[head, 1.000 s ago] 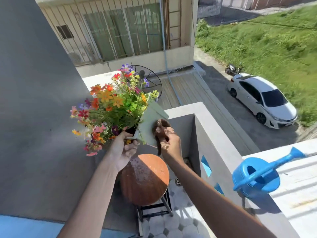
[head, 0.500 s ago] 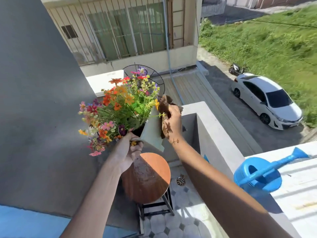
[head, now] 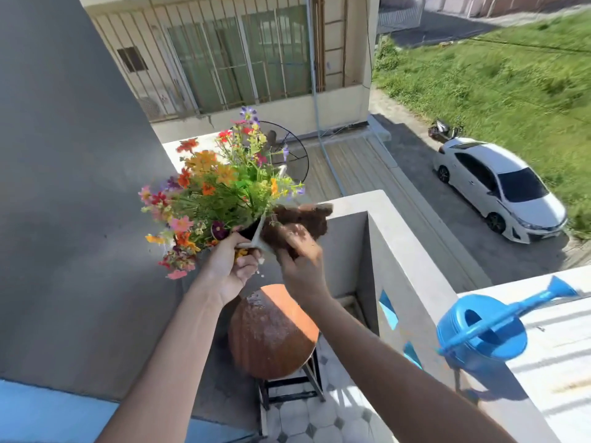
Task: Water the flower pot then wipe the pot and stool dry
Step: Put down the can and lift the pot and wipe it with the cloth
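So this is the wiping part of the job, not the watering one. The blue watering can [head: 483,334] is parked on the ledge [head: 415,260] off to the right, well apart from both hands, so I'd say the pour is done. The left hand [head: 228,266] has the flower pot [head: 260,241] lifted up in the air above the stool [head: 271,334], with its fingers [head: 248,271] clenched around the rim at the lower edge. The right hand [head: 300,266] is pressing a brown cloth [head: 300,222] against the outside wall of the pot, and its fingers are curled into the cloth, though I can't see exactly how they pinch it since the back of the hand faces the camera.

The pot is tipped way over, nowhere near upright. Its long axis runs from lower right to upper left, with the mouth and the flowers [head: 217,187] pointing up and left toward the grey wall [head: 70,187] and the base pointing right toward the cloth.

The round stool seat looks wet with droplets and there's a drip or two falling under the left hand. My guess at what's next: rub round the remaining sides of the pot, turning it a bit, then deal with the seat. Tilted this far, something could spill out, so a gentle turn seems smart
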### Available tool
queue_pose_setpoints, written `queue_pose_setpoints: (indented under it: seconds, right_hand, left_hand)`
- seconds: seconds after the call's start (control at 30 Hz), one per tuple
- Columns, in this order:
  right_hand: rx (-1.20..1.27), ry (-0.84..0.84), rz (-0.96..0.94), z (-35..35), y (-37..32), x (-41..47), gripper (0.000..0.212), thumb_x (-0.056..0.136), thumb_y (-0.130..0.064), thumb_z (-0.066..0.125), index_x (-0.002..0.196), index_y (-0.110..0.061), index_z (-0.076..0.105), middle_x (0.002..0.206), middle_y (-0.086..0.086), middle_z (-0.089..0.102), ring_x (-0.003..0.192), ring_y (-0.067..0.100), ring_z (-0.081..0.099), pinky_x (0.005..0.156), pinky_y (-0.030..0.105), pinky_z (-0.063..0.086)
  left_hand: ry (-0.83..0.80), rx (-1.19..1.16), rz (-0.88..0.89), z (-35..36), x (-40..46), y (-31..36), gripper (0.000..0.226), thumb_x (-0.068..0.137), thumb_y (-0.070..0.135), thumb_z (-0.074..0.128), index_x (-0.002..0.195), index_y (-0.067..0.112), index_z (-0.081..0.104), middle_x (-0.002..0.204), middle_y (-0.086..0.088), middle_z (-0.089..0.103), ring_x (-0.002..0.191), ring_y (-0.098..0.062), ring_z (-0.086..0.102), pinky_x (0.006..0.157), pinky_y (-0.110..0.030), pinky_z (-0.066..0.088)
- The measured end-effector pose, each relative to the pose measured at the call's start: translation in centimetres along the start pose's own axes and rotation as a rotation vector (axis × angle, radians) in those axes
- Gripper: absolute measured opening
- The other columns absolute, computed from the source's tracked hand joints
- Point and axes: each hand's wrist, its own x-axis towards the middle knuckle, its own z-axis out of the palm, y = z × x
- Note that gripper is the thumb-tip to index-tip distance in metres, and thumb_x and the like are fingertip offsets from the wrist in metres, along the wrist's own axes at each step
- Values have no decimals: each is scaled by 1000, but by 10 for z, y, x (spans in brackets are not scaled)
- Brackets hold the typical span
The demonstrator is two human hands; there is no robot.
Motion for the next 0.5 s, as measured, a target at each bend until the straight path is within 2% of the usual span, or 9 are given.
queue_pose_setpoints:
  seconds: [0.07,0.13,0.23,0.3,0.37,0.43,0.5]
  right_hand:
    - [34,-91,26,-4,3,-26,39,77,10,60,110,-8,73,96,2,68,86,14,63,82,19,47]
    - [38,-122,53,-8,8,-36,35,80,7,61,109,-9,73,96,-5,67,86,11,62,84,22,48]
    - [11,-31,12,-9,10,-18,25,82,4,64,104,-4,74,103,5,73,100,19,64,93,27,47]
    - [48,-19,88,-13,8,8,23,86,-1,63,106,-8,73,108,2,70,106,18,61,97,29,44]
    - [63,23,85,-21,12,37,21,87,2,64,103,-8,72,98,-3,69,96,9,61,88,27,45]
    - [33,65,146,-32,15,55,18,86,5,63,96,-7,71,81,-12,61,75,-8,53,72,15,41]
    - [-35,23,247,-41,18,76,19,85,7,60,94,-5,71,77,-8,60,68,-5,49,63,11,37]
  left_hand:
    - [7,7,15,-1,0,2,19,93,10,39,75,9,46,46,-4,50,27,-3,31,26,-14,18]
    - [21,40,22,-2,-1,0,18,92,9,41,74,9,46,47,-3,50,27,-3,32,26,-15,20]
    - [1,100,11,-4,-2,-2,17,91,10,42,75,8,46,58,-10,52,28,-5,32,27,-16,21]
    - [-39,160,-6,-6,-4,-2,16,90,12,42,77,7,48,65,-14,51,29,-6,32,28,-17,22]
    - [-63,207,-11,-9,-5,-3,20,91,15,40,78,5,50,68,-19,51,30,-8,32,28,-18,23]
    - [-55,242,3,-10,-7,-4,22,92,17,39,82,3,52,66,-20,52,30,-9,32,28,-18,23]
    - [-18,291,32,-10,-7,-4,23,91,15,37,82,1,52,60,-18,53,30,-10,33,28,-18,21]
